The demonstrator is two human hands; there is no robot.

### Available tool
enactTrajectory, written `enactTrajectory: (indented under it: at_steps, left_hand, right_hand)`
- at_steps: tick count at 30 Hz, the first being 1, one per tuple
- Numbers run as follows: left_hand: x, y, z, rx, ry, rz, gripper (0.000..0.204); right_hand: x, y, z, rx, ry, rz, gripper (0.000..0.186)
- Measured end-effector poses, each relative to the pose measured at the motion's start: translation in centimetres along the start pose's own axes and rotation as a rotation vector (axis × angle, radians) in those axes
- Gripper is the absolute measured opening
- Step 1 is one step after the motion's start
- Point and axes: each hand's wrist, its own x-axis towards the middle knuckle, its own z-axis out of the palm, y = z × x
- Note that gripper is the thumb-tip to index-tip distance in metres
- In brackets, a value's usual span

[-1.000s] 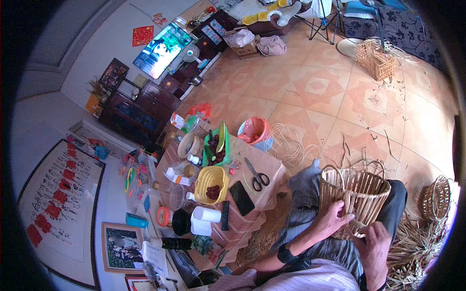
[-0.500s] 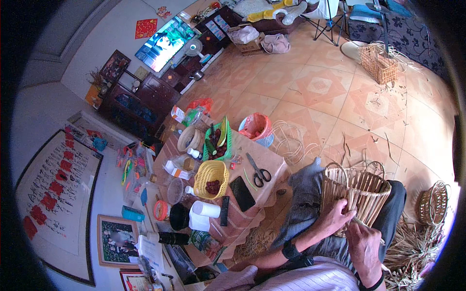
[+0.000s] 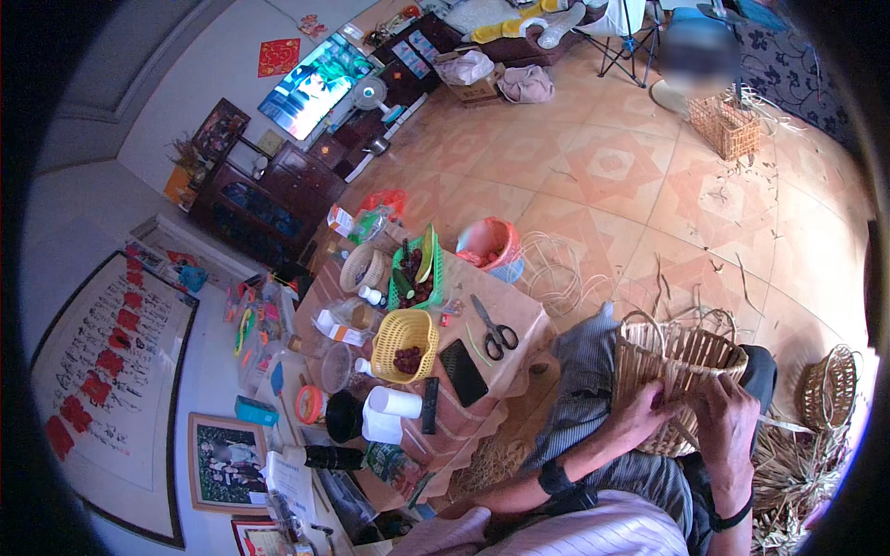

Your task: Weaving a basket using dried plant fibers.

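A tan basket (image 3: 709, 347) with two loop handles, woven from flat plant strips, rests on my lap between my knees. My left hand (image 3: 642, 415) is closed on the basket's near wall, thumb and fingers pinching the weave. Against the same wall, just to the right, my right hand (image 3: 728, 422) has its fingers pressed together round a pale weaving strip (image 3: 788, 426), whose tail sticks out to the right of the wrist. My fingers hide the spot where the strip meets the wall. Another short strip end (image 3: 684, 432) slants down between the hands.
A smaller woven basket (image 3: 827, 387) and a heap of dry strips (image 3: 802, 482) lie on the floor at right. The cluttered table (image 3: 514, 320) at left bears scissors (image 3: 496, 329), a yellow basket (image 3: 408, 326) and a phone (image 3: 462, 371). Farther off stands an open-weave basket (image 3: 723, 128).
My right hand has moved up and turned, its fingers now higher on the basket wall. The pale strip now shows to its right. My left hand stays nearly in place.
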Motion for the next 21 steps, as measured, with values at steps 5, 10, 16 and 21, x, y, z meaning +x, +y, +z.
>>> enactTrajectory:
  at_steps: [5,10,16,21]
  left_hand:
    - [0.3,-0.8,1.5,0.284,0.157,0.077,0.033]
    - [0.1,-0.7,2.2,0.459,0.381,0.272,0.028]
    - [0.5,-0.4,2.4,0.292,0.241,0.144,0.029]
    - [0.6,-1.3,2.3,0.059,0.221,0.139,0.025]
  right_hand:
    - [0.4,-1.3,0.6,0.024,-0.062,-0.011,0.008]
    - [-0.7,-1.5,1.1,0.210,-0.061,0.035,0.015]
    - [-1.1,-0.9,1.3,0.046,-0.087,0.004,0.015]
    - [-1.1,-0.5,1.8,-0.003,-0.073,-0.029,0.015]
